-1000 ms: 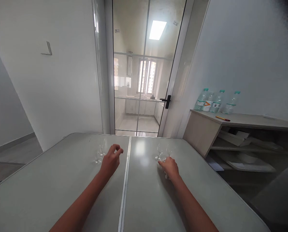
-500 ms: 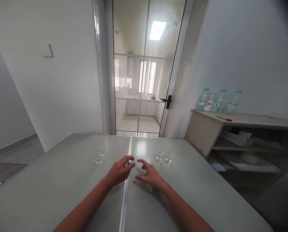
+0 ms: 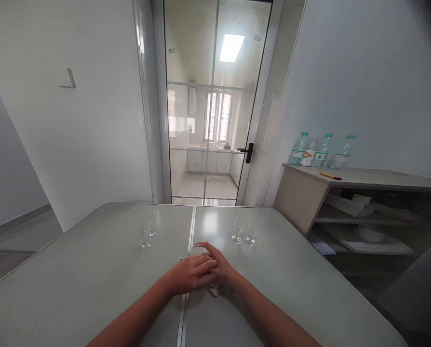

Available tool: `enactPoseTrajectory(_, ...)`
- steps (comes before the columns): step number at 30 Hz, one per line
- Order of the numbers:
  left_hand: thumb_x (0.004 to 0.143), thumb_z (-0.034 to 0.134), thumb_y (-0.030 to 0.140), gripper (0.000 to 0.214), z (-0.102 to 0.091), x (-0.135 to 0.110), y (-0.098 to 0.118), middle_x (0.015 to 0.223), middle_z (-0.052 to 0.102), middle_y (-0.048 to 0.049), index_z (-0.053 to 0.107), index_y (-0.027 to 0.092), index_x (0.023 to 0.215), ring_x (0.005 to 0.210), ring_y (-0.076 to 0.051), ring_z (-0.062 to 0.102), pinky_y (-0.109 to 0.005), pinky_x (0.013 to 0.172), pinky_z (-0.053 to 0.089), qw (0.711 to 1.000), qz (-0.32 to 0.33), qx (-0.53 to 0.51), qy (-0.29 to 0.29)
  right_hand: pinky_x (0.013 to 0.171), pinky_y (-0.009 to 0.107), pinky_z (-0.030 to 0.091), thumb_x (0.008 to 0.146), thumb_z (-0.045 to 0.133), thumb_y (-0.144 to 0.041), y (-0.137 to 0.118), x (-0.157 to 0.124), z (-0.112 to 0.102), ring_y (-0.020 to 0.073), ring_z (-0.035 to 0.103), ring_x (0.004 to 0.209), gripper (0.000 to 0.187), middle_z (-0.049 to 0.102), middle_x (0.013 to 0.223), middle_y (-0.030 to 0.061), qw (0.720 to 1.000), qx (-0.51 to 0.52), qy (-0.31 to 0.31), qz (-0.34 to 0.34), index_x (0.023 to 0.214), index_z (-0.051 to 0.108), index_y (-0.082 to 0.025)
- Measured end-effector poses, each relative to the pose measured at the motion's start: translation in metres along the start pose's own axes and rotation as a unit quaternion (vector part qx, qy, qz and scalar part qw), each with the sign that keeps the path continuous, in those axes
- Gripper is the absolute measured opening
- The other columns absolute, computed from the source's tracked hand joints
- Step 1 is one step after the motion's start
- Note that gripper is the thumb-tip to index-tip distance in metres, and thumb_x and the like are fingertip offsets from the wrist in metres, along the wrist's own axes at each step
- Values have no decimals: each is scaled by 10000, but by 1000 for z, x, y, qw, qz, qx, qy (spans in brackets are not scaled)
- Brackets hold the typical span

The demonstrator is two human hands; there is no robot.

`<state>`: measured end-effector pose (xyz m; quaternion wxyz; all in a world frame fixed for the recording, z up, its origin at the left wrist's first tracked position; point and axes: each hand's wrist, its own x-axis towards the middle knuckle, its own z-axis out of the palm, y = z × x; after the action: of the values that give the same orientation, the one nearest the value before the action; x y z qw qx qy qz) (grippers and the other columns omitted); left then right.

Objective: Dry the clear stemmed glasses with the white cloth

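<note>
My left hand (image 3: pixel 191 275) and my right hand (image 3: pixel 217 264) are together above the seam of the table. A clear glass (image 3: pixel 200 249) shows its rim between them, and most of it is hidden by the fingers. The fingers of my left hand are closed around its near side and overlap my right hand. My right hand curls around the far and right side. A crumpled white cloth (image 3: pixel 215 290) pokes out under my right hand. Two small stemmed glasses (image 3: pixel 146 239) stand to the left, and two more stemmed glasses (image 3: pixel 251 233) stand to the right.
The grey table (image 3: pixel 92 279) has a metal strip down its middle. Beyond it is a glass door (image 3: pixel 190 183) with a black handle (image 3: pixel 249 153). On the right, a shelf unit (image 3: pixel 302 197) carries several plastic bottles (image 3: pixel 320 153) and an orange pen-like object (image 3: pixel 331 176).
My hands were apart with curved, spread fingers and have come together. The clear glass now shows its rim between them. The view has shifted slightly; the standing glasses have not moved.
</note>
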<state>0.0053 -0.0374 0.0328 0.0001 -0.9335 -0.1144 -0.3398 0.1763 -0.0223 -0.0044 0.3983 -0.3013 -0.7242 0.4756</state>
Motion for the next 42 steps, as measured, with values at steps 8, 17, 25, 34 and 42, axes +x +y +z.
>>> enactPoseTrajectory(8, 948, 550, 251, 99, 8, -3, 3, 701, 609, 22, 580, 202, 868, 644, -130, 589, -248, 615, 500, 992, -125, -10, 19, 749, 308, 541, 701, 781, -231, -14, -2, 10, 201, 669, 888, 723, 691, 951, 25, 993, 114, -17, -33, 1366, 499, -261)
enactPoseTrajectory(17, 897, 653, 225, 509, 17, -7, -9, 1449, 477, -180, 463, 233, 1370, 1376, -310, 468, -518, 1093, 456, 963, -147, 2, 226, 482, 210, 413, 770, 798, -356, -6, -2, -4, 57, 476, 528, 643, 675, 1142, 58, 963, 219, 157, 22, 1335, 496, -310)
enactPoseTrajectory(25, 979, 554, 342, 547, 28, -16, -29, 1307, 628, -123, 338, 275, 1477, 1210, -279, 615, -497, 1037, 489, 939, -287, -146, 123, 517, 238, 442, 804, 784, -436, -9, -1, -4, 41, 478, 545, 611, 515, 1207, 32, 966, 189, 173, -5, 1343, 509, -351)
enactPoseTrajectory(34, 1014, 450, 372, 510, 33, -21, -29, 1027, 640, -54, 325, 257, 1495, 892, -205, 617, -387, 853, 500, 927, -318, -142, 143, 592, 246, 454, 785, 660, -244, -24, -13, -14, 104, 516, 679, 670, 494, 1073, 15, 979, 157, 130, 26, 1422, 473, -330)
enactPoseTrajectory(42, 901, 578, 355, 579, 14, -31, -54, 756, 646, 11, 442, 217, 1447, 692, -183, 610, -354, 762, 444, 964, -256, 55, 51, 694, 264, 482, 748, 674, -193, -17, -11, -33, 167, 586, 804, 499, 608, 943, -4, 969, 83, 232, -17, 1204, 486, -269)
